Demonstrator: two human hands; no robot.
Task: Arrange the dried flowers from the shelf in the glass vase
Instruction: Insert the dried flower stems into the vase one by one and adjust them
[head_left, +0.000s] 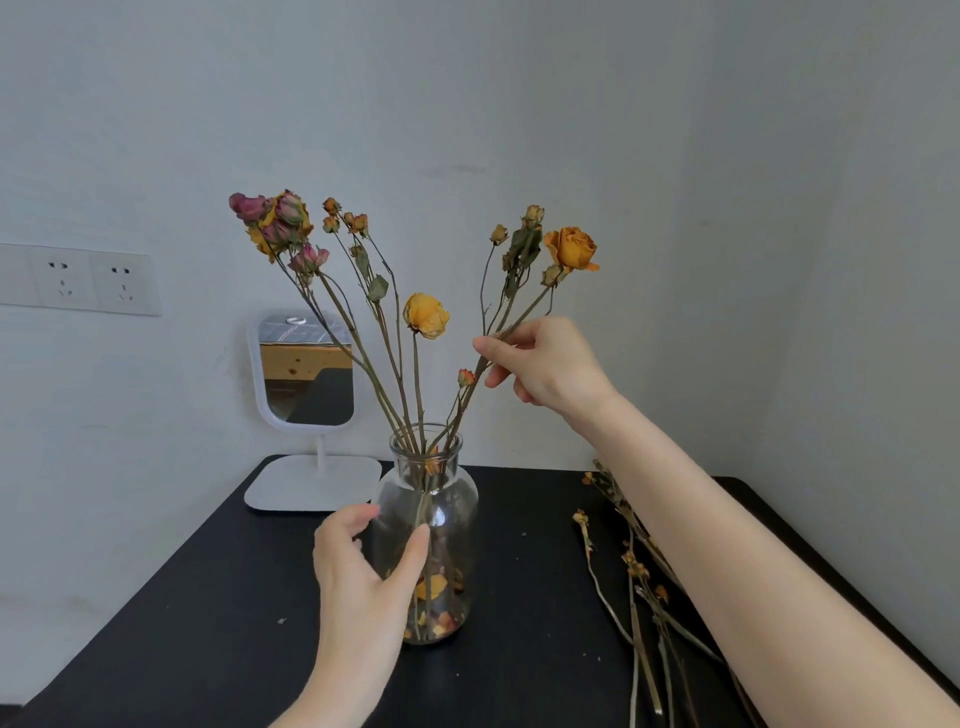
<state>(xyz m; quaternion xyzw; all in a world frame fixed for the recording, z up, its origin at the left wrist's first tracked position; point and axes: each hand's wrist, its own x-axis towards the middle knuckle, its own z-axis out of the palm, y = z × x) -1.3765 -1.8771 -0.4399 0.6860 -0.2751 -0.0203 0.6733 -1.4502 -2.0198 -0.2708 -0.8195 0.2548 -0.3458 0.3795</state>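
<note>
Right hand (545, 364), raised on a forearm reaching up from the lower right, pinches a dried rose stem (521, 316) between thumb and fingertips. The stem leans rightward out of the glass vase (457, 509) below and left of it. Left hand (363, 566) grips the vase's side, thumb in front. Loose stems (636, 613) lie on the black table (208, 597) beneath the right forearm. A white mirror (306, 369) stands beyond the left hand.

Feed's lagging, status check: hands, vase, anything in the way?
Left hand grips glass vase, upright on table. Right hand pinches orange rose sprig, its foot in the vase neck. Loose stems lie right of vase, not blocking.
</note>
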